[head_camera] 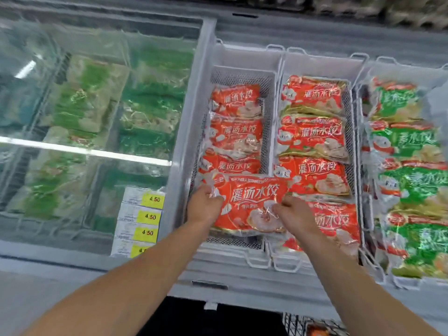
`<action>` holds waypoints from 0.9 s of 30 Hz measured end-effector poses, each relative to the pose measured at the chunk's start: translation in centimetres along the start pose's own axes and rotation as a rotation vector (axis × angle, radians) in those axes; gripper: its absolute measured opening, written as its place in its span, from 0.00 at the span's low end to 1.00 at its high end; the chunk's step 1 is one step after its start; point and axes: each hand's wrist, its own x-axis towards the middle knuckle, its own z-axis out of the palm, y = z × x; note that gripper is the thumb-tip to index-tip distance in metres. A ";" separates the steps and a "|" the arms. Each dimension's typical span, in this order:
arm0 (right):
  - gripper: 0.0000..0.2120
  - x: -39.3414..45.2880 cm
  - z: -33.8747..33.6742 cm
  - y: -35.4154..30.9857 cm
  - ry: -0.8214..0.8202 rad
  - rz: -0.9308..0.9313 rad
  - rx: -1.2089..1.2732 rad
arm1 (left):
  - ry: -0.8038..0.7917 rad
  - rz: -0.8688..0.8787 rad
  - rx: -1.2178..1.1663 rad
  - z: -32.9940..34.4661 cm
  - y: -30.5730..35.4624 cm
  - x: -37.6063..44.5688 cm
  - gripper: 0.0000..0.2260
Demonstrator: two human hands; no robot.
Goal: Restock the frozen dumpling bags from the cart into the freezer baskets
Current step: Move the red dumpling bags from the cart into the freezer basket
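A red dumpling bag (249, 202) lies at the near end of the left freezer basket (242, 71), over a row of three similar red bags (236, 132). My left hand (204, 206) grips the bag's left edge. My right hand (294, 214) pinches its lower right part. The middle basket (349, 141) holds several red bags (314, 139). The right basket (363, 154) holds green dumpling bags (407, 180). A corner of the wire cart (312, 326) shows at the bottom.
To the left, a shut glass freezer lid (84, 117) covers green and white packs. Yellow 4.50 price tags (145, 217) sit on the glass near the white divider frame (189, 132). The freezer's front rim (242, 282) runs below the baskets.
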 end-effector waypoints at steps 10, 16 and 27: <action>0.15 10.9 3.7 -5.4 -0.247 0.029 0.067 | 0.151 -0.004 0.135 2.6 4.9 9.2 0.09; 0.17 15.0 4.5 -6.6 -0.280 0.098 0.092 | 0.188 -0.069 0.176 3.5 7.1 13.1 0.03; 0.18 10.5 1.9 -7.1 -0.248 0.025 -0.239 | -0.078 0.118 0.380 1.7 6.3 7.8 0.14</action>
